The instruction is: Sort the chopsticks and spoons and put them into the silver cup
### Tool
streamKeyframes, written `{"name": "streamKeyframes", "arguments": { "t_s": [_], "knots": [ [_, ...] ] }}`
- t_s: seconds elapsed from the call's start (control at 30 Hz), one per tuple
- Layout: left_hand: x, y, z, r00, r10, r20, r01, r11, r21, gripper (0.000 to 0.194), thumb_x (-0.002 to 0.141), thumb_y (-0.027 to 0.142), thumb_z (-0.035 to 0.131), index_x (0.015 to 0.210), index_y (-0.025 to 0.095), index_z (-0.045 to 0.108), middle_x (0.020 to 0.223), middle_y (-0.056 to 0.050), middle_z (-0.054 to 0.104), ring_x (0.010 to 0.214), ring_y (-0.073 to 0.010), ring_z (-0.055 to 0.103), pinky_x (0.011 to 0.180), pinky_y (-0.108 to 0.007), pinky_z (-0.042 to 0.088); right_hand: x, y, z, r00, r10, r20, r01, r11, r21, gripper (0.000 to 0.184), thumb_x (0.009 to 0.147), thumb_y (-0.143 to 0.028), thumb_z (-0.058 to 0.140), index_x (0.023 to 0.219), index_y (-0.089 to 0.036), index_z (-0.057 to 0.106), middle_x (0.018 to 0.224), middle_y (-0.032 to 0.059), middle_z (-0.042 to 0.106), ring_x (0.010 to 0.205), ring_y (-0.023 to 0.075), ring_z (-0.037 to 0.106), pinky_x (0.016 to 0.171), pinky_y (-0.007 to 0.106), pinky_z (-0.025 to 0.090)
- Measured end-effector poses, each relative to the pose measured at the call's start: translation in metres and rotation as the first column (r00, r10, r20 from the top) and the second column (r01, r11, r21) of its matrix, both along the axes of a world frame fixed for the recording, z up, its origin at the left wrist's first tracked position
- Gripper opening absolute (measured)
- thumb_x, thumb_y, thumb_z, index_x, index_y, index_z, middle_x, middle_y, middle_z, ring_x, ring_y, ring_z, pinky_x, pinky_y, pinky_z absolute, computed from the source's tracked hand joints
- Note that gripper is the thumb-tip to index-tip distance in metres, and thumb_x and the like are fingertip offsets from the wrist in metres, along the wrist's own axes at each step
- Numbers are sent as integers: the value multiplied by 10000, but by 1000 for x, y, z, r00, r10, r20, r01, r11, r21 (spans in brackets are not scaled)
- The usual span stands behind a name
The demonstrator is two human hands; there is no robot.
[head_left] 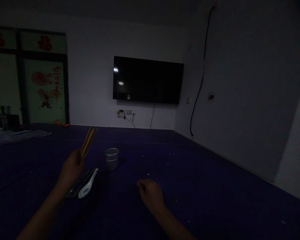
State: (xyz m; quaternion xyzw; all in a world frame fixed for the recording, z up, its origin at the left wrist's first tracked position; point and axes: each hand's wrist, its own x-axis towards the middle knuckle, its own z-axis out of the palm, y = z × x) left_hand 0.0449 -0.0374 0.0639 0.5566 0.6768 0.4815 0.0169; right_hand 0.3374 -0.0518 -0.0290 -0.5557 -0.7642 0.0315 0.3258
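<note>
My left hand (71,170) is closed around a bundle of wooden chopsticks (87,142), which point up and slightly right. Below and partly behind that hand, a white ceramic spoon (88,185) with a blue mark lies on the dark blue surface (120,213). Against its left side lie darker, shiny utensils (76,187), partly hidden by the hand and too dim to name. A metal cup (112,160) stands upright to the right of the chopsticks. My right hand (151,195) is low over the surface with fingers curled; whatever may be inside is hidden.
Small white scraps (148,174) are scattered to the right. Clear plastic wrap (22,135) and dark items (6,120) lie at the far left. Small orange objects (65,125) sit near the door. A wall-mounted television (148,80) hangs at the back; a wall (240,126) borders the right.
</note>
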Motion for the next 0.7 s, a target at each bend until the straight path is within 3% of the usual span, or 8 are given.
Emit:
{"name": "streamKeyframes", "arguments": {
  "t_s": [0.07,0.17,0.27,0.43,0.57,0.7],
  "knots": [
    [37,-3,4,950,-217,224,203,975,86,408,794,302,443,1148,127,547,1057,-99,660,960,-224,616,779,-306,492,-2,-3,0,996,31,-87,-26,998,56,352,926,-306,382,1084,-204,679,1059,71,702,950,194,653,845,300,469],
    [95,-1,-10,729,-473,495,501,861,85,382,725,304,534,1049,118,613,934,-71,694,862,-204,637,734,-289,493,-5,-9,1,975,96,-201,-71,989,127,404,940,-331,344,1201,-181,613,1166,93,656,1040,203,620,904,326,463],
    [139,6,-43,497,-543,676,643,754,133,363,671,301,606,986,125,640,895,-69,703,818,-185,643,709,-262,485,-8,-12,2,939,136,-315,-91,984,155,439,955,-349,302,1299,-195,525,1233,89,615,1094,203,592,937,353,455],
    [169,14,-96,231,-467,854,715,676,176,361,606,347,686,897,138,653,778,-52,701,728,-174,652,681,-260,487,-12,-6,-6,918,141,-371,-110,989,102,402,929,-332,384,1270,-208,556,1213,95,624,1117,223,573,971,384,431],
    [166,18,-117,170,-391,905,690,703,173,319,540,326,723,785,139,642,703,-35,686,635,-155,630,635,-258,474,-16,-2,-13,910,185,-372,-187,982,30,340,874,-230,449,1145,-184,648,1151,98,654,1091,220,585,975,363,425],
    [159,18,-123,245,-409,879,651,741,164,313,543,344,720,765,136,648,683,-39,682,654,-170,637,632,-263,474,-18,-1,-11,878,293,-378,-314,949,6,325,841,-182,472,1096,-187,674,1108,91,671,1071,212,594,971,351,422]
  ]
}}
